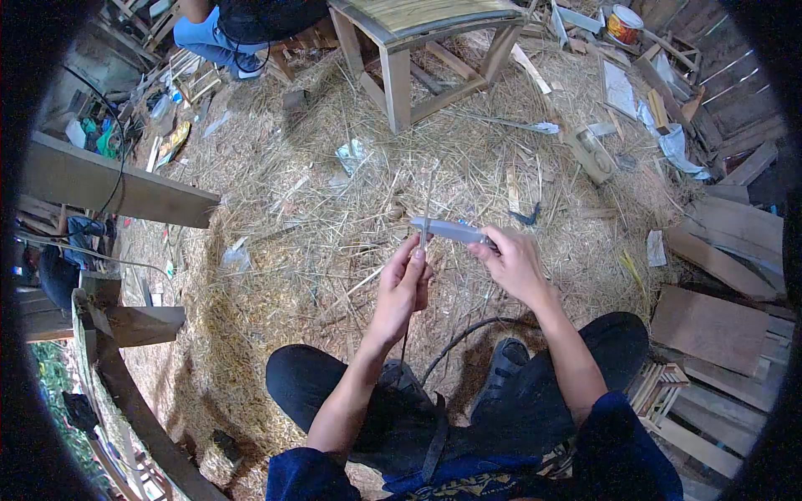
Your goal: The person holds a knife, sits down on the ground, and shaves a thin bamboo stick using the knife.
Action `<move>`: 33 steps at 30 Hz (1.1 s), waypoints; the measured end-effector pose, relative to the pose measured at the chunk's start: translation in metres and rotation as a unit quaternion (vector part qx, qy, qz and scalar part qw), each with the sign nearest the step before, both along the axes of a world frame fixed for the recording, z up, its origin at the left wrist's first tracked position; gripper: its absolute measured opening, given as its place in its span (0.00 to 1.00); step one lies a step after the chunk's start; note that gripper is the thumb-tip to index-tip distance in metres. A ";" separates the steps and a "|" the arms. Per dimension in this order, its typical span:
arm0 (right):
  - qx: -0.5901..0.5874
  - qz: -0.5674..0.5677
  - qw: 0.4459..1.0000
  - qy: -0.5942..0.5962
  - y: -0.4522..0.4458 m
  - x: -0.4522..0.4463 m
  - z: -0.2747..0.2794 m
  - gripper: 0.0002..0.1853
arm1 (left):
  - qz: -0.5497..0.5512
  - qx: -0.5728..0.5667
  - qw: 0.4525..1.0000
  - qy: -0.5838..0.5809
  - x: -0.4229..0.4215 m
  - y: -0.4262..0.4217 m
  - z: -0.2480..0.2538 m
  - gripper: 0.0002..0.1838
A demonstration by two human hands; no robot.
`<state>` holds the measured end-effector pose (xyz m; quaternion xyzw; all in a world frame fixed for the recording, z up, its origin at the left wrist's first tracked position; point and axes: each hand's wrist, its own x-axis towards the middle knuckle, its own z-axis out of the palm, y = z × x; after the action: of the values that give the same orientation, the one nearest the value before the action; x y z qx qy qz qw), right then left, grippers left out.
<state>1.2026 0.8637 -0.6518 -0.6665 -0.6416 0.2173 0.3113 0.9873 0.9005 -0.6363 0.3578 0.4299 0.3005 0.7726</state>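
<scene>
At the bottom edge: knees in dark trousers (313,380), set wide apart, with shoes (505,363) on the ground between them.
Cord: a black cord (468,331) curves over the floor by the shoes.
Left hand: the left hand (406,285) pinches a thin strip (430,194) between thumb and fingers.
Right hand: the right hand (511,262) is closed round the handle of a knife (451,230).
Floor: the floor (251,305) is strewn with straw-like shavings and scraps.
Boards: flat boards (710,330) lie along the right side; a beam (117,179) juts in from the left.
Far side: a wooden stool (397,88) stands at the top, a person (205,35) in blue trousers to its left, a bucket (623,27) to its right.
Wall: plank wall (752,108) at upper right, light showing through its gaps.
Strip: above the left fingers, its long axis running away from the body, nearly upright in view, free end pointing towards the stool.
Knife: long axis crosswise, tip pointing left, blade crossing the strip just above the left fingers.
</scene>
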 end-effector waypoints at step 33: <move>0.153 0.052 0.973 -0.162 0.001 0.036 0.032 0.15 | -0.188 -0.034 0.980 0.050 -0.022 0.000 0.028 0.23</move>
<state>1.2383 0.8645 -0.6195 -0.6032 -0.7428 0.0210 0.2896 0.9649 0.9006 -0.6084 0.4203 0.4032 0.1169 0.8044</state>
